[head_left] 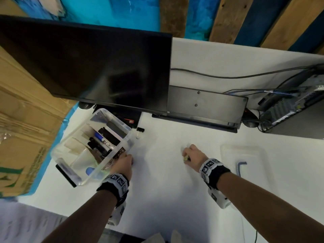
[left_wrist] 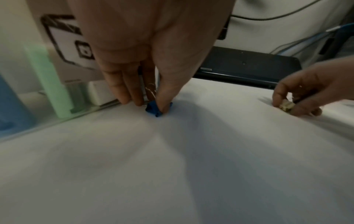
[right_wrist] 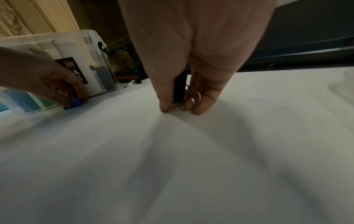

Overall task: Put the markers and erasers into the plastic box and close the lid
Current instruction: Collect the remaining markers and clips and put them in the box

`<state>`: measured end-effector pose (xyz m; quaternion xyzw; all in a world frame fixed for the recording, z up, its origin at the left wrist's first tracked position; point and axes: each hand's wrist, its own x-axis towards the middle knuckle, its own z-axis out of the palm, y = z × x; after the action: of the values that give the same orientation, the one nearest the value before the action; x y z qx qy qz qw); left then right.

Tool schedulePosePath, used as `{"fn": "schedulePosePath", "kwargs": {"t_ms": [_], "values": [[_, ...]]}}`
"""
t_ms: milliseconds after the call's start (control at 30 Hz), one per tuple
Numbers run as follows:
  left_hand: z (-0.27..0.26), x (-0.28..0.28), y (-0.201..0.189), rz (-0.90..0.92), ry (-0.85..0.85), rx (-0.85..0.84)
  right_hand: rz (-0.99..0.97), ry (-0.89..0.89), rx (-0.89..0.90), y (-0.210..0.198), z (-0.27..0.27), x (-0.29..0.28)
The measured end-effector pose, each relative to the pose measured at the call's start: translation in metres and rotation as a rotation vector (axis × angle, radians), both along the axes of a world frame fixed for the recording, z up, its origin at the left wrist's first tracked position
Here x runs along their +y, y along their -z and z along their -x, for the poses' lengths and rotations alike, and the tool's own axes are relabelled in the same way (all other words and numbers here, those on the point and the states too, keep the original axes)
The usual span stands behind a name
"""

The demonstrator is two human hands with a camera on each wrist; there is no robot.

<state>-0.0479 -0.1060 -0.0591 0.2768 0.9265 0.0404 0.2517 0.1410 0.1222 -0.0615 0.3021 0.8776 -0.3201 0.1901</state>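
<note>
The clear plastic box (head_left: 126, 127) stands open at the left of the white table, with several markers (head_left: 103, 139) and dark erasers (head_left: 116, 128) inside. Its clear lid (head_left: 245, 151) lies flat at the right. My left hand (head_left: 131, 161) is down on the table beside the box's near corner, thumb and fingers pinching a small blue clip (left_wrist: 153, 110). My right hand (head_left: 185, 157) is at mid-table, pinching a small pale yellow clip (left_wrist: 286, 106) with a wire loop (right_wrist: 195, 97). From the head view both clips are mostly hidden under the fingers.
A black binder clip (head_left: 140, 131) lies behind the box. A dark monitor (head_left: 87, 67) hangs over the back of the table, a cardboard carton (head_left: 21, 128) is at the left, and a computer tower (head_left: 296, 107) with cables at the right. A blue bent piece (head_left: 241, 167) shows at the lid.
</note>
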Motion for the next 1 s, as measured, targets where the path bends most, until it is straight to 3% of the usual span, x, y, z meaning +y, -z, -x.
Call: {"fn": "schedulePosePath", "kwargs": {"t_ms": [167, 400, 567, 700, 1000], "values": [[0.009, -0.001, 0.002, -0.094, -0.075, -0.009, 0.084, -0.090, 0.055, -0.002, 0.027, -0.006], [0.009, -0.004, 0.005, -0.168, -0.054, -0.078, 0.064, -0.152, 0.168, -0.028, 0.138, -0.016], [0.014, -0.003, 0.004, -0.166, -0.057, -0.124, 0.009, -0.201, 0.142, -0.014, 0.198, -0.029], [0.017, 0.000, 0.005, -0.164, -0.115, -0.183, 0.004, -0.210, 0.130, 0.002, 0.212, -0.038], [0.014, 0.001, 0.003, -0.079, -0.032, -0.105, -0.017, -0.272, 0.213, 0.014, 0.195, -0.046]]}}
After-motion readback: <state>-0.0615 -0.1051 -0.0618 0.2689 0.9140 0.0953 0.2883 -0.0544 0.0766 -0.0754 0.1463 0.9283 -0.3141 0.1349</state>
